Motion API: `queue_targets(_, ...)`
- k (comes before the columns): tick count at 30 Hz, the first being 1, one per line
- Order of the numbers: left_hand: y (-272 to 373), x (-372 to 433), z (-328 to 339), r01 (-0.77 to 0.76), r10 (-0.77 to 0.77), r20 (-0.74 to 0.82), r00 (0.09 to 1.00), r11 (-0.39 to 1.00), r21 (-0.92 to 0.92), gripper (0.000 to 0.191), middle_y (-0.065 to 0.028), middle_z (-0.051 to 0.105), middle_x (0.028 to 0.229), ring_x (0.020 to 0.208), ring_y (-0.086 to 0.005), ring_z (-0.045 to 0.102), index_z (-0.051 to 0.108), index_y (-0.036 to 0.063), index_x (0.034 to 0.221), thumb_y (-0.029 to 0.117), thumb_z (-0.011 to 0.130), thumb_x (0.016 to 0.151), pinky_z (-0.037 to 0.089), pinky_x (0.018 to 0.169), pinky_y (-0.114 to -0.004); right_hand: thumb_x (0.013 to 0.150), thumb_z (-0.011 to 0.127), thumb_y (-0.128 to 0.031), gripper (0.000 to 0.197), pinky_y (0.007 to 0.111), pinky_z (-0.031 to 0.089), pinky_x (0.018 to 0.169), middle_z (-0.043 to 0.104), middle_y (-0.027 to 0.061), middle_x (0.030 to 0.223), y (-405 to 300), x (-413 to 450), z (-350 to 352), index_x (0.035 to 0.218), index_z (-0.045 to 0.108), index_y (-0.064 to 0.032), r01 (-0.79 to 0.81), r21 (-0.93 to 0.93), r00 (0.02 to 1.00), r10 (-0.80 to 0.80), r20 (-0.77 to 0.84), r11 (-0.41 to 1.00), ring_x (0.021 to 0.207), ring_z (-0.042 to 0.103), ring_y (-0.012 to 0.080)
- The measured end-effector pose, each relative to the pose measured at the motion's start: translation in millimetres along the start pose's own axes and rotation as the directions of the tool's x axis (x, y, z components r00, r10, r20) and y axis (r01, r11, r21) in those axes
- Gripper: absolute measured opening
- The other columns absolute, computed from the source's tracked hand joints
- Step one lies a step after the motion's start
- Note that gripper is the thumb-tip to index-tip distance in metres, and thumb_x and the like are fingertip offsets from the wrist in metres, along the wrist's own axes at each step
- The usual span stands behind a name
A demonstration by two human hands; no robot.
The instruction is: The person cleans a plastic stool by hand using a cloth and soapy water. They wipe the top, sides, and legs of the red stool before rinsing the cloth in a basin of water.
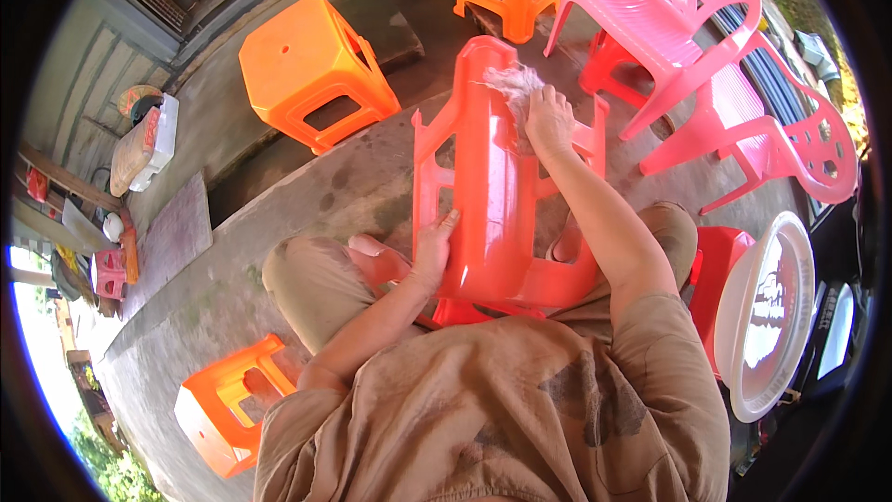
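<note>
A red plastic stool [491, 223] lies tipped on its side between my knees, its legs pointing away from me. My left hand [433, 247] grips the stool's left side near the seat end, thumb on the near leg panel. A whitish, frayed cloth [514, 87] is bunched under my right hand [549, 122]. That hand presses it against the upper right of the stool's leg, close to the foot end. The leg's surface looks shiny. Part of another red seat [463, 312] shows beneath the stool, just in front of my shirt.
Orange stools [300, 63] stand ahead, with another orange stool [233, 404] tipped at lower left. Pink plastic chairs [641, 21] are at upper right. A white basin [766, 321] of water rests on a red stool [721, 272] at my right. A step edge [279, 188] crosses the concrete floor.
</note>
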State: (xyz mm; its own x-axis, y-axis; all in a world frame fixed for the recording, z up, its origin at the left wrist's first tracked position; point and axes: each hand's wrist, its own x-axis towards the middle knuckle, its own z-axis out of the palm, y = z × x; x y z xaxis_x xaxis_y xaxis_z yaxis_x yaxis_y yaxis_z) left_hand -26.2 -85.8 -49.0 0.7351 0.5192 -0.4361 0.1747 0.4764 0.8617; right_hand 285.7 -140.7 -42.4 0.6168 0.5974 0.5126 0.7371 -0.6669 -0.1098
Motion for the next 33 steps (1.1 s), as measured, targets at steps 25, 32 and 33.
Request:
queue_targets(25, -11, 19, -12, 0.019, -0.02, -0.03, 0.999, 0.998, -0.058, 0.052, -0.0146, 0.071, 0.118, 0.102, -0.0187, 0.067, 0.064, -0.0087, 0.127, 0.036, 0.063, 0.102, 0.052, 0.092, -0.031, 0.088, 0.066, -0.016, 0.023, 0.046, 0.051, 0.092, 0.063, 0.0098, 0.109, -8, -24, -12, 0.109, 0.066, -0.0101, 0.031, 0.396, 0.995, 0.01, -0.101, 0.918, 0.108, 0.059, 0.035)
queue_targets(32, -11, 22, -22, -0.032, 0.035, -0.059, 0.998, 0.999, 0.041, 0.046, -0.0138, 0.073, 0.108, 0.093, -0.0188, 0.069, 0.069, -0.0086, 0.117, 0.034, 0.06, 0.104, 0.055, 0.085, -0.032, 0.081, 0.066, 0.0, 0.021, 0.044, 0.052, 0.095, 0.066, 0.0049, 0.109, -38, -4, -20, 0.098, 0.072, -0.0096, 0.205, 0.487, 0.974, -0.128, -0.186, 0.849, 0.109, 0.06, 0.0318)
queue_targets(33, -10, 21, -14, -0.033, 0.031, -0.063, 0.998, 0.999, -0.02, 0.046, -0.0136, 0.073, 0.108, 0.093, -0.0188, 0.068, 0.069, -0.0084, 0.117, 0.035, 0.059, 0.104, 0.054, 0.086, -0.032, 0.081, 0.066, 0.0, 0.021, 0.044, 0.052, 0.095, 0.066, 0.0049, 0.109, -39, -6, -19, 0.098, 0.072, -0.0096, 0.207, 0.484, 0.974, -0.132, -0.184, 0.85, 0.109, 0.06, 0.0318)
